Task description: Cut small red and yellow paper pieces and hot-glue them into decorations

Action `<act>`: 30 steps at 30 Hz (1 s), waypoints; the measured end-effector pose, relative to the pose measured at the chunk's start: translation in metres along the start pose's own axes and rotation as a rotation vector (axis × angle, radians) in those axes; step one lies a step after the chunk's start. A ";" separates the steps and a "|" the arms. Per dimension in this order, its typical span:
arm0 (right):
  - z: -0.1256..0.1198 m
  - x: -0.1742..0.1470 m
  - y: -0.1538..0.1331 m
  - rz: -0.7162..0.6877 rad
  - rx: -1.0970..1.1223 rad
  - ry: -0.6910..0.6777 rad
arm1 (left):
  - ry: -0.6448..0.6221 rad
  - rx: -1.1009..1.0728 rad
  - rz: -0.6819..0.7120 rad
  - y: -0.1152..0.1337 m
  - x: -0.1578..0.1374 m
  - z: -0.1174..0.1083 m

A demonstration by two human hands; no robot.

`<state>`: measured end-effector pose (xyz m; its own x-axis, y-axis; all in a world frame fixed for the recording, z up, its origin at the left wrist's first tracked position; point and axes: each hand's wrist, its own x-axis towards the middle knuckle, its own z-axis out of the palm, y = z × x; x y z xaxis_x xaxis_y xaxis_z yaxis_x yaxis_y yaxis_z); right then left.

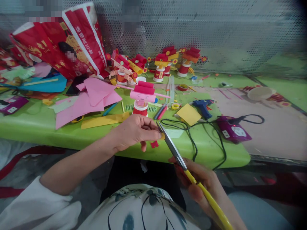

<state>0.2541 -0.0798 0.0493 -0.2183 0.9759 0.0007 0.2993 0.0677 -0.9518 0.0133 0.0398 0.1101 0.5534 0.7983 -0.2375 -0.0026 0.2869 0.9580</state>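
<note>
My left hand (141,131) pinches a small piece of yellow paper (162,136) between thumb and fingers above the table's front edge. My right hand (201,182) grips a pair of scissors (173,149) with yellow handles, their blades pointing up and left and touching or close beside the yellow piece. Just behind my left hand stands a paper figure (141,95) with a pink roll for a head, red rolls on top and a red and white base. A small red paper cutout (154,144) lies below my left fingertips.
Pink paper sheets (93,99) and a yellow strip (105,120) lie left. A blue glue gun (203,107), yellow square paper (189,114) and a purple power box (233,129) with a black cable are right. Several finished-looking figures (160,67) and a red bag (62,44) stand behind.
</note>
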 end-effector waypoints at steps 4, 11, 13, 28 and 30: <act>0.007 0.002 0.000 0.021 0.212 0.106 | -0.003 -0.019 -0.018 -0.003 -0.001 0.002; 0.015 0.026 -0.034 0.093 0.228 0.385 | -0.073 0.033 -0.033 -0.007 0.001 0.017; 0.017 0.032 -0.038 0.075 0.217 0.410 | -0.090 0.070 -0.015 -0.008 0.001 0.019; 0.028 0.043 -0.048 -0.004 0.166 0.604 | -0.052 0.109 0.003 -0.023 -0.009 0.016; 0.030 0.044 -0.048 -0.018 0.157 0.633 | 0.013 0.093 0.037 -0.029 -0.011 0.020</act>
<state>0.2026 -0.0464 0.0862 0.3821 0.9115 0.1521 0.1512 0.1007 -0.9834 0.0242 0.0117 0.0879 0.5438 0.8142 -0.2033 0.0552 0.2071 0.9768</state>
